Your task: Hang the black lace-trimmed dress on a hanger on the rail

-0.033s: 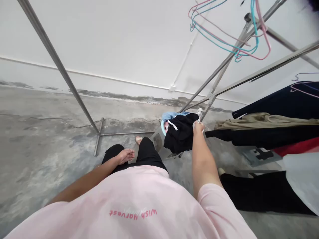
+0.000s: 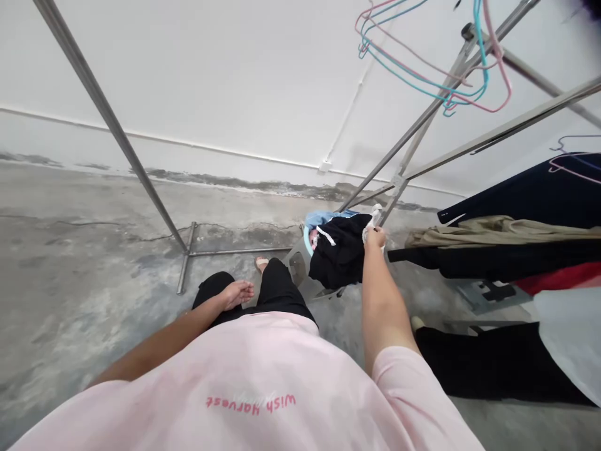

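While the left hand (image 2: 237, 293) rests loosely spread on the black-trousered thigh, the right hand (image 2: 374, 238) is extended to the laundry basket (image 2: 307, 241) on the floor, fingers apparently pinched on a small white garment (image 2: 374, 216) at the basket's far edge. A pick-up is judged underway; a clean lift past the black garment (image 2: 340, 254) is called for. Rack bars (image 2: 422, 119) and hung clothes (image 2: 498, 250) crowd the right; hangers (image 2: 422, 75) are suspended beyond.
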{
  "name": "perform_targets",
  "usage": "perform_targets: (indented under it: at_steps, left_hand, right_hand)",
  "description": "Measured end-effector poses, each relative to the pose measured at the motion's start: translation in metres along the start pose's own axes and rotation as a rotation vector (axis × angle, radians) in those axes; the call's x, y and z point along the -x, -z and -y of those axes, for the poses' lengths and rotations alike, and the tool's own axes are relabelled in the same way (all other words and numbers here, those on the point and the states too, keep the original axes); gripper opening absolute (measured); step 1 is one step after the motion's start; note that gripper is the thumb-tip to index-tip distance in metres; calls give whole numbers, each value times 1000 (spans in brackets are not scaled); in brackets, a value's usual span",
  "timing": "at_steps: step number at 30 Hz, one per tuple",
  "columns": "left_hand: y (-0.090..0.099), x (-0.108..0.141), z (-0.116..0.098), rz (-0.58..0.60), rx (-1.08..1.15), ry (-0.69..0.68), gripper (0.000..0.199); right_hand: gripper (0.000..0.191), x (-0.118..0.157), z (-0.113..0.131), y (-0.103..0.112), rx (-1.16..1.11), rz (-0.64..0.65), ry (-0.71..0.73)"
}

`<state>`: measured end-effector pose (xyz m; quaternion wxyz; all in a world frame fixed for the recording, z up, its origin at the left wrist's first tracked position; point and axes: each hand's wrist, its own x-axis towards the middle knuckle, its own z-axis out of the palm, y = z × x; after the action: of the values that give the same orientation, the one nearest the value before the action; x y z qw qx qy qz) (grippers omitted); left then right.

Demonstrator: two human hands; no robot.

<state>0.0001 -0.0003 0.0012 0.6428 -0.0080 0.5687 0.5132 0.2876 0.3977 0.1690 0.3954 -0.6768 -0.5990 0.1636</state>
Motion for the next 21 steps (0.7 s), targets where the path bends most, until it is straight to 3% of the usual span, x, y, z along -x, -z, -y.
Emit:
perform_targets:
  at_steps: [3, 6, 11, 16, 21]
  left_hand:
    - [-1, 3, -1, 5, 7, -3, 6]
    - [-1, 4, -2, 9, 17, -3, 6]
    - [0, 5, -2, 6, 24, -13, 6]
    - [0, 6, -2, -2, 16, -16, 6]
    - [-1, 6, -2, -4, 11, -13, 6]
  right_hand:
    - [44, 6, 10, -2, 156, 10, 71]
    - [45, 25, 15, -14, 254, 141, 220]
    - [50, 65, 1, -37, 349, 277, 316]
    - [15, 79, -16, -44, 360, 321, 318]
    - [11, 64, -11, -40, 246, 324, 290]
